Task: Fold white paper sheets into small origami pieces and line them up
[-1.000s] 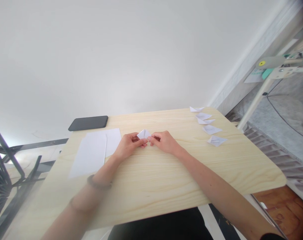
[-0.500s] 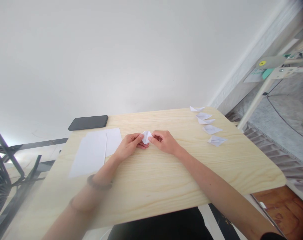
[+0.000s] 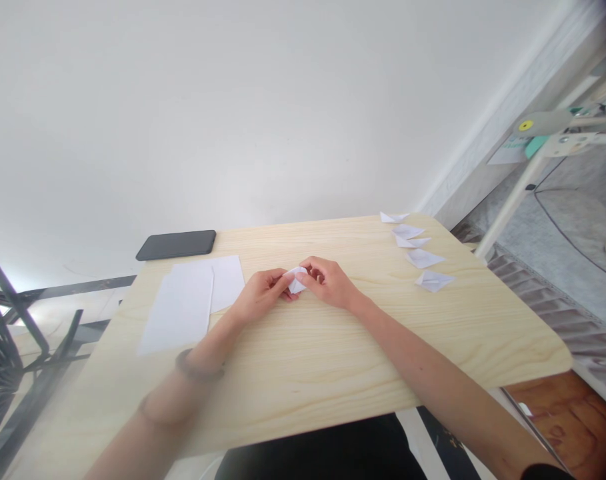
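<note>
I am pinching the small folded paper (image 3: 297,281) between my left hand (image 3: 261,295) and right hand (image 3: 331,283) | fingertips meeting on it | above the table (image 3: 333,360)

One head-worn view, facing forward and down, near above the table (image 3: 313,360), wall (image 3: 233,100) behind.

The small white folded paper (image 3: 297,283) is a compact creased shape. It is pinched by the left hand (image 3: 259,295) and right hand (image 3: 331,283) over the counter (image 3: 333,360).
</note>
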Demonstrator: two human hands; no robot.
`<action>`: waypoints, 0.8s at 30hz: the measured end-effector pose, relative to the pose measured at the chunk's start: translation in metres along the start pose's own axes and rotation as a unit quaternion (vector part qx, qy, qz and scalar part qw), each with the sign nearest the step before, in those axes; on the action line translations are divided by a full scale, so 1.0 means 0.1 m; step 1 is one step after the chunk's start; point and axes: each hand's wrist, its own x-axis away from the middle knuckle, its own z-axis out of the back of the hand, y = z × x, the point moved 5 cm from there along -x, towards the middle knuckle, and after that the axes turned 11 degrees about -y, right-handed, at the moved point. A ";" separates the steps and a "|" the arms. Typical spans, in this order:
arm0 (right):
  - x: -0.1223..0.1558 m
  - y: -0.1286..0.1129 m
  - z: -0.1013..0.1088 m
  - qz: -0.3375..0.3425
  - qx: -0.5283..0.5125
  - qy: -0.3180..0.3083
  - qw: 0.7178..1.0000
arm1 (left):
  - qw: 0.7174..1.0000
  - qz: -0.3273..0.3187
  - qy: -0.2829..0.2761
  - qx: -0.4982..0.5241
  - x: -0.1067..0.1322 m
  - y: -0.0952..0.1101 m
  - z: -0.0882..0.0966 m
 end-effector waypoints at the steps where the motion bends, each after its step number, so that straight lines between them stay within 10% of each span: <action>1: 0.00 0.00 0.00 0.002 -0.004 0.005 1.000 | 1.000 0.002 -0.004 -0.003 0.00 -0.01 -0.01; 24: -0.01 0.13 0.03 -0.034 -0.041 0.082 0.995 | 0.997 0.040 0.059 0.010 0.01 -0.05 0.04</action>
